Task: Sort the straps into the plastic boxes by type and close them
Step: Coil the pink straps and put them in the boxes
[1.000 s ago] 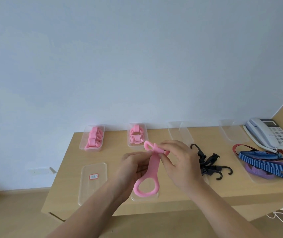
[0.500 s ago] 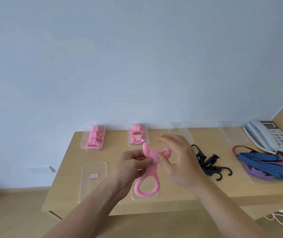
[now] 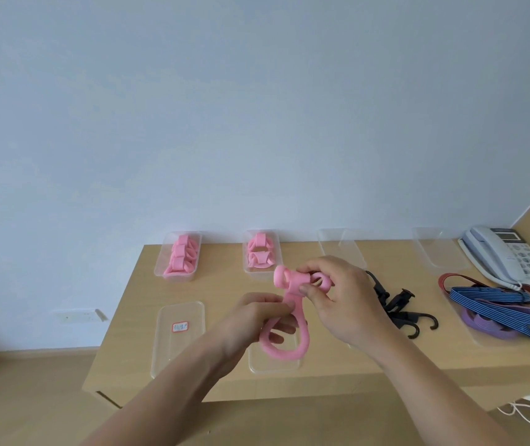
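Here, the pink strap [image 3: 300, 320] is up in the air between my hands, above the near middle of the counter [image 3: 128, 349]. It is a soft, matte, bubble-gum pink band. Its lower end hangs in a wide open loop, and its upper end is folded over into a thick knob with smaller rings showing beside it. My left hand [image 3: 257, 320] grips the band just above the big loop, thumb on top and fingers curled through it. My right hand [image 3: 337, 300] pinches the folded upper end between thumb and fingertips. Below the loop a clear lid [image 3: 273, 366] lies flat on the counter, and to its left lies another clear lid with a small red-edged label [image 3: 178, 336]. Along the back edge stand four clear plastic boxes. The far-left box [image 3: 163, 268] and the one next to it [image 3: 246, 268] each hold folded pink straps, and the two to the right, [image 3: 340, 249] and [image 3: 437, 249], look bare inside. Just right of my right hand sits a tangle of black hooks [image 3: 395, 304]. Farther right, blue striped straps [image 3: 498, 310] lie heaped with a purple strap [image 3: 482, 326] and a red one [image 3: 450, 278]. A pale telephone [image 3: 508, 255] is in the back right corner.
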